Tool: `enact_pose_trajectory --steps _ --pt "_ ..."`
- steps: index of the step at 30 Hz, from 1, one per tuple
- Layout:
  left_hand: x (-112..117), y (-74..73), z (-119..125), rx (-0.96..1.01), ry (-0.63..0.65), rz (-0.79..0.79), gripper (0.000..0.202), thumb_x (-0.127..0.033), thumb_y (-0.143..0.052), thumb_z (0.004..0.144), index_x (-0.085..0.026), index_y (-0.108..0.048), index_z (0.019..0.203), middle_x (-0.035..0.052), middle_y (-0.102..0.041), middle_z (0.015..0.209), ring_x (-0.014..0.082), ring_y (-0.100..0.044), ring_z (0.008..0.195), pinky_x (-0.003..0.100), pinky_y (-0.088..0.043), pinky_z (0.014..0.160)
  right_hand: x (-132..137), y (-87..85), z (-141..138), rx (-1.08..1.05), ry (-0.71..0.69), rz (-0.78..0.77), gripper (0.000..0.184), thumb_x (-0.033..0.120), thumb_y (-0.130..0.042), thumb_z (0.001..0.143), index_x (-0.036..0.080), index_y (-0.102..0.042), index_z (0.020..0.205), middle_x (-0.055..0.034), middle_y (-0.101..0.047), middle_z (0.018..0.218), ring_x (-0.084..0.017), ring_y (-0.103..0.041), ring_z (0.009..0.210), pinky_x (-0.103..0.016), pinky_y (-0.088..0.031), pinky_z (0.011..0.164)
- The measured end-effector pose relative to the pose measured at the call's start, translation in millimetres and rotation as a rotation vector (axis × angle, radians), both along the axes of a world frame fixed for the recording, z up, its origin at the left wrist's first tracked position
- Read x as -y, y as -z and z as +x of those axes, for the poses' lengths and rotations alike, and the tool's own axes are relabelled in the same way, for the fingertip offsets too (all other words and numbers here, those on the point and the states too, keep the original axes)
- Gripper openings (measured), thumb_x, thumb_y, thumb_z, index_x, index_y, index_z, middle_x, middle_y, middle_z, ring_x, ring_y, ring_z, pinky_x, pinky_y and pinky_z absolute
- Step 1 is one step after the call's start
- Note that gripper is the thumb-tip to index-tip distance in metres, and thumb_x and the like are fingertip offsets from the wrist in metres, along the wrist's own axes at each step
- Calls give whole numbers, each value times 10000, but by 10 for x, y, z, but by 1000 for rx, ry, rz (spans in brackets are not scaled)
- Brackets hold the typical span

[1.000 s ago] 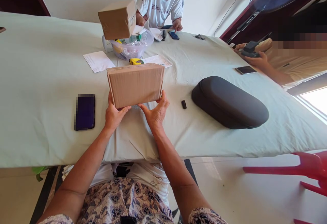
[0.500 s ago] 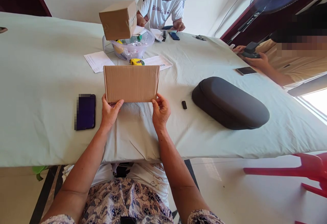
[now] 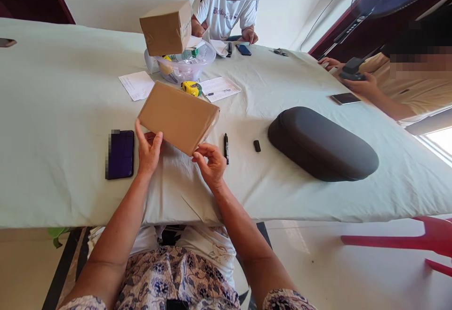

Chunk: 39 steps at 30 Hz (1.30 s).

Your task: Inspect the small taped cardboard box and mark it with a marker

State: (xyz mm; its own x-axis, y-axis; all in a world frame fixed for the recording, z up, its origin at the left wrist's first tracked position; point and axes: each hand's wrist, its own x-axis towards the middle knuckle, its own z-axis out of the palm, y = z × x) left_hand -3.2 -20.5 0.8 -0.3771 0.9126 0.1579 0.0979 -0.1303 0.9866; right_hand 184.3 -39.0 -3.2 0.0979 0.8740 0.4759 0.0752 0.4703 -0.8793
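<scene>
A flat brown cardboard box is held up over the table, tilted and turned so its right end dips toward me. My left hand grips its left near corner, thumb on the near edge and some fingers hidden beneath. At the right near corner, my right hand pinches the box between thumb and fingers. Just right of that hand lies a black marker pen, with a small black cap-like piece farther right. A dark phone lies left of my left hand.
Beyond the box are a yellow tape measure, papers and a clear plastic basin with a larger carton on it. A dark grey case stands right. Two people sit around the table; a red stool is lower right.
Both hands have turned the box clockwise and tipped it, so its right end sits lower and nearer me. The marker pen and more of the tape measure now show.
</scene>
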Motion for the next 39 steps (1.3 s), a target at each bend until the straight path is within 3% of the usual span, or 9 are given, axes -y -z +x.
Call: enact_pose_trajectory --steps 4,8,12,16,18,21,26,34,39 --pt "52 2 78 -332 73 141 773 -753 -509 881 -247 -534 1464 137 -614 1185 280 -618 1114 468 -483 1050 83 -23 -81 69 -202 -15 249 327 -589 923 290 -625 1166 17 -793 862 -139 -739 627 -351 -627 662" --pt "103 40 145 -468 140 228 728 -747 -425 919 -236 -595 1410 172 -479 1447 328 -473 1383 522 -361 1188 95 -22 -105 131 -250 6 287 282 -541 948 308 -621 1222 12 -798 972 -132 -752 693 -367 -632 724" --pt "129 71 163 -496 198 267 722 -725 -480 912 -228 -566 1428 178 -387 1553 346 -398 1472 533 -340 1215 -10 57 3 188 109 95 202 365 -616 912 259 -676 1074 15 -725 769 -121 -645 585 -305 -560 596" --pt "129 94 183 -533 203 272 694 -680 -579 890 -238 -552 1425 173 -390 1554 341 -421 1468 517 -415 1177 -171 122 178 304 544 181 508 547 -724 825 242 -620 1218 -101 -690 1123 -256 -664 1087 -468 -568 925" --pt "127 105 196 -547 200 266 670 -657 -578 905 -242 -541 1430 173 -393 1554 331 -434 1464 500 -451 1154 -228 146 218 397 539 156 770 636 -726 794 248 -486 1414 -156 -579 1371 -319 -536 1333 -565 -474 1087" --pt "125 120 210 -558 200 276 652 -641 -564 921 -234 -534 1430 181 -397 1558 326 -451 1456 481 -489 1121 -261 178 195 468 432 101 924 699 -694 791 259 -344 1525 -177 -485 1482 -338 -453 1421 -608 -407 1153" --pt "123 125 208 -572 179 296 709 -648 -656 858 -197 -560 1397 208 -447 1528 336 -479 1438 477 -482 1128 -223 169 140 359 392 61 811 655 -745 770 267 -482 1433 -154 -543 1414 -317 -512 1357 -573 -431 1142" --pt "87 112 135 -494 114 319 593 -620 -551 938 -213 -582 1368 175 -520 1525 302 -509 1427 460 -427 1174 -248 103 192 -92 264 -100 376 508 -660 882 258 -670 1163 -76 -715 1181 -205 -680 1077 -396 -558 966" --pt "68 113 113 -433 65 318 560 -632 -525 946 -215 -624 1306 160 -573 1487 292 -532 1409 440 -434 1163 -280 115 210 -107 208 -62 298 484 -661 882 263 -715 1075 -62 -743 1127 -210 -691 1081 -382 -573 933"
